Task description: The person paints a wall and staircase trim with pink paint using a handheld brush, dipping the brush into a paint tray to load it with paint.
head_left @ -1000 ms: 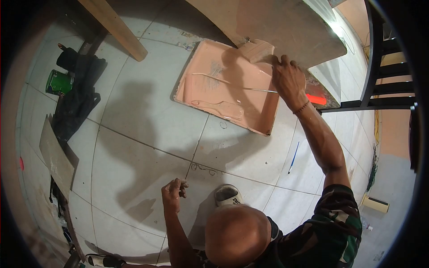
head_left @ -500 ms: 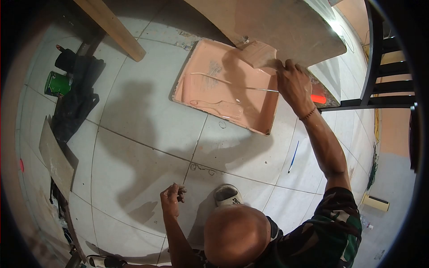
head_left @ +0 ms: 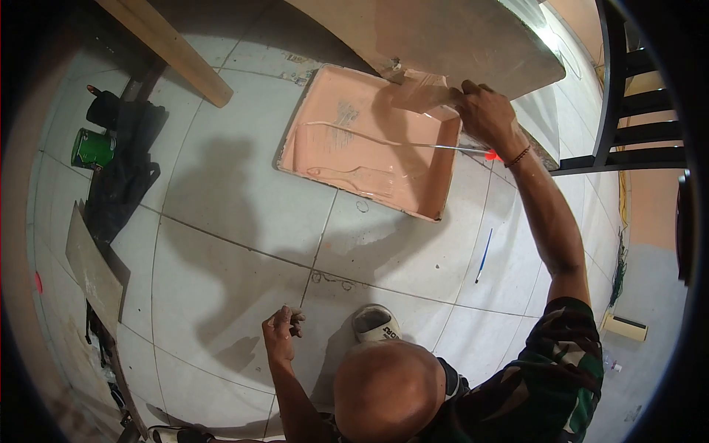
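Observation:
My right hand is closed on a broad flat tool coated in peach paint, over the far right corner of the paint tray. Fingers and paint hide the tool's exact kind. Inside the peach-coated tray lies a paintbrush, covered in the same paint. A thin metal rod crosses the tray, its orange-red handle partly hidden by my right wrist. Low over the floor tiles, my left hand hangs with curled fingers and nothing visible in them.
A large curved panel overhangs the tray's far side. At left are a wooden leg, a green can and a leaning board. A thin blue brush lies on the tiles. Black slatted furniture stands at right.
My right hand and the peach-coated tool have shifted slightly upward in view. My wrist now covers more of the orange-red handle. My left hand stays nearly still, and the view has shifted slightly.

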`<state>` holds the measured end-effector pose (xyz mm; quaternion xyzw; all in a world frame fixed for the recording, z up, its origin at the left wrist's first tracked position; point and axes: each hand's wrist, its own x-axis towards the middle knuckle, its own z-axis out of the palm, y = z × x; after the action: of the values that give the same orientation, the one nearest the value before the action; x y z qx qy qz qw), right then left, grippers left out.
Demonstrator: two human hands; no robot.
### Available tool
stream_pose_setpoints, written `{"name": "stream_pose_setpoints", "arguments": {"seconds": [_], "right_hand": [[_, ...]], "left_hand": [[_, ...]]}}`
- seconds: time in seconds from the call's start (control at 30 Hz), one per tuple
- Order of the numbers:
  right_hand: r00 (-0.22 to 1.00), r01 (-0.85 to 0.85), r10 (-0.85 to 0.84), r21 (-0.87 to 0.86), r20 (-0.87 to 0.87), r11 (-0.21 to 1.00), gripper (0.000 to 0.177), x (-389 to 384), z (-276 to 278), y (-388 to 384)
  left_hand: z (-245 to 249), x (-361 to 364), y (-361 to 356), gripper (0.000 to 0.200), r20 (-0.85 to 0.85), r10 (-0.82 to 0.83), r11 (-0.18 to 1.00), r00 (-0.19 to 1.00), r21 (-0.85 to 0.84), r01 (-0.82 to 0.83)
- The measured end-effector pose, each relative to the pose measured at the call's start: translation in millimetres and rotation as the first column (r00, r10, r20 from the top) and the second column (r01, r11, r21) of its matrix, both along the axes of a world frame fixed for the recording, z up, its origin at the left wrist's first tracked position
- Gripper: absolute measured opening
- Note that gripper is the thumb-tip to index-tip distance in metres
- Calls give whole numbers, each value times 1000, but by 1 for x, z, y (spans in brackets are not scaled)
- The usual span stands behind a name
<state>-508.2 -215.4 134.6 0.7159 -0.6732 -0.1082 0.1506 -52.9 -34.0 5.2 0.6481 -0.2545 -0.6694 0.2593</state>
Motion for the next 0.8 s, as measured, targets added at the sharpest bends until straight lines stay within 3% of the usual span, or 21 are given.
{"name": "stream_pose_setpoints", "arguments": {"seconds": [0.13,0.23,0.3,0.33,0.4,0.53,0.8], "right_hand": [[998,-17,20,54,-53,998,20,-3,16,-5],[1000,-7,7,43,7,999,19,-2,19,1],[976,124,-125,17,177,992,18,5,21,21],[977,120,-122,21,176,993,18,9,17,29],[929,227,-220,9,297,974,19,11,-5,48],[863,295,-169,-204,477,933,29,10,-73,66],[858,278,-37,-401,513,873,36,23,-126,46]], "left_hand": [[0,-1,2,37,-9,-8,1000,1000,-3,8],[-1,1,2,38,-5,1,1000,1000,-3,-1],[-2,3,3,39,-5,10,1000,1000,-9,-10],[-1,3,3,40,18,0,1000,1000,-1,0],[1,2,2,40,40,-23,1000,999,12,22],[5,5,-4,39,37,-73,997,997,-20,74],[7,7,-4,44,73,-35,999,997,-35,37]]}}
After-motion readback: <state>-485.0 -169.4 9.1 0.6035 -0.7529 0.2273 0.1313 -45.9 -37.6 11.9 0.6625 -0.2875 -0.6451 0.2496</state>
